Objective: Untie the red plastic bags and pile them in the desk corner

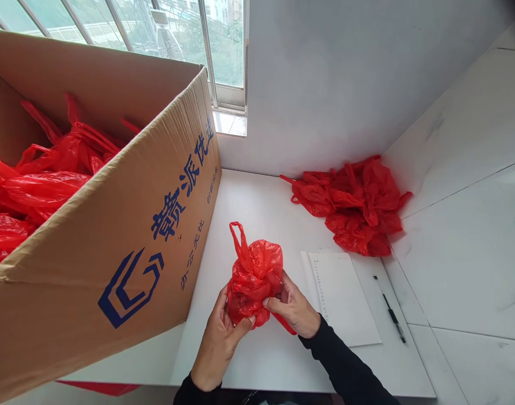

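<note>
A crumpled, glossy red plastic bag (255, 281) was gripped from both sides by the bare left hand (219, 332) and the bare right hand (297, 309), which were separated only by the bundle. Both thumbs were laid on its near side, and a looped handle was raised beyond the fingers. Whether the flat white tabletop (257, 365) was touched by the bag could not be told. To the left of the hands, a large brown cardboard box (131, 242) with blue printing was seen, partly filled with shiny red plastic bags (50, 188). Beyond the hands and to their right, a loose red plastic heap (358, 202) was piled against the walls. Just beside the right hand, a white paper pad (350, 298) was placed; farther right, a slim black pen (393, 316) was laid.
</note>
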`<state>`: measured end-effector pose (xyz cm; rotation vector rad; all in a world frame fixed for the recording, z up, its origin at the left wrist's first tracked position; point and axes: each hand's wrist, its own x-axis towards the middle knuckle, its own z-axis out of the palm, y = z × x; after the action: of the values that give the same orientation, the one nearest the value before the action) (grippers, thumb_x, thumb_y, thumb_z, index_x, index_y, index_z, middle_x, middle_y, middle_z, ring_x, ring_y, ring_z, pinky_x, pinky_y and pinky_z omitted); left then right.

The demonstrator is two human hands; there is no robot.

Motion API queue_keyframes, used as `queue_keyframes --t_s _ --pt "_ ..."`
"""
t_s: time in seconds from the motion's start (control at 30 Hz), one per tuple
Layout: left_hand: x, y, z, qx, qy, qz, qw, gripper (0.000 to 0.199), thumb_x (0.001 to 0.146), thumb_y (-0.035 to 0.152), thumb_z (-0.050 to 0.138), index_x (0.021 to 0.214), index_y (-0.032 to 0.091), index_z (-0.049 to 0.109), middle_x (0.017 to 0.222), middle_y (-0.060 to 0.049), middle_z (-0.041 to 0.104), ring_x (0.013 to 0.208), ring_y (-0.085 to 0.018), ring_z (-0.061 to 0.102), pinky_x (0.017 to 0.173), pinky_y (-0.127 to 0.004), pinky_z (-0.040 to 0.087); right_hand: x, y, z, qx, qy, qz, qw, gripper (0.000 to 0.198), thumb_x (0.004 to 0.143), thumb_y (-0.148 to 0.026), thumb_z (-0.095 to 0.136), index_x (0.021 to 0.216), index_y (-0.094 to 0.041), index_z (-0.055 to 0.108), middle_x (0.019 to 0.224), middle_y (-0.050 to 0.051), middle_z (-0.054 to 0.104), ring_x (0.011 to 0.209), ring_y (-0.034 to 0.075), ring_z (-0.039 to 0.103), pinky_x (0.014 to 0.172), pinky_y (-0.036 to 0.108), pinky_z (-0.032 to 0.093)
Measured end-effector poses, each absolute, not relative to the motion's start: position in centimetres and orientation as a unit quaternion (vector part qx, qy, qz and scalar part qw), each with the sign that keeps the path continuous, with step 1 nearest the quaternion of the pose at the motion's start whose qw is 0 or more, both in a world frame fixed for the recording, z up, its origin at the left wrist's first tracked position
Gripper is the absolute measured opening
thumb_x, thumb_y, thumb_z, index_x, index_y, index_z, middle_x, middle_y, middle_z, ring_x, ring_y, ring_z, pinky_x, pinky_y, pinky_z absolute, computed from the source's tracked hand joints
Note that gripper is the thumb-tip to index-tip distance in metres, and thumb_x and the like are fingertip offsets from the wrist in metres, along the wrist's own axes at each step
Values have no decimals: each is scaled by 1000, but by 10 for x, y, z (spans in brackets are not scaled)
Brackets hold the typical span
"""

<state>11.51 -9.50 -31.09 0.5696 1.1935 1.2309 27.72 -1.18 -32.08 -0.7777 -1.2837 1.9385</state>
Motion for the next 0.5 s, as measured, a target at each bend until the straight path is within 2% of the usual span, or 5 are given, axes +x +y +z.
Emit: queue_keyframes --t_s 0.13,0.27,0.33,0.4,0.5 --pt "112 -98 -322 220 534 498 647 80 81 39 74 147 29 31 146 -13 50 129 -34 52 97 -46 54 281 -15 -319 -301 -501 743 327 41 84 -23 68 122 -21 53 106 4 60 93 19 57 86 35 49" --pt "113 -107 -327 232 518 578 586 85 84 38 71 153 33 21 155 -9 40 142 -29 38 114 -42 38 281 -23 -306 -321 -543 712 308 32 85 -17 59 116 -20 57 101 3 61 88 17 56 83 30 48" --pt "114 -110 -326 215 516 606 565 72 88 43 64 150 29 32 154 -8 42 144 -28 33 117 -40 33 282 -27 -299 -323 -578 704 256 29 85 -15 53 112 -19 61 102 4 63 86 17 57 81 29 48" --pt "115 -111 -324 193 534 599 564 59 91 50 57 142 22 49 145 -12 53 139 -32 41 114 -42 36 283 -31 -297 -321 -614 693 199 30 86 -17 49 113 -19 62 103 5 65 85 18 59 80 29 49" --pt "114 -112 -321 158 609 564 534 61 89 61 52 128 15 62 128 -15 65 125 -35 54 107 -45 42 287 -37 -306 -360 -660 640 160 36 89 -29 50 123 -20 58 107 6 67 89 20 63 82 28 50"
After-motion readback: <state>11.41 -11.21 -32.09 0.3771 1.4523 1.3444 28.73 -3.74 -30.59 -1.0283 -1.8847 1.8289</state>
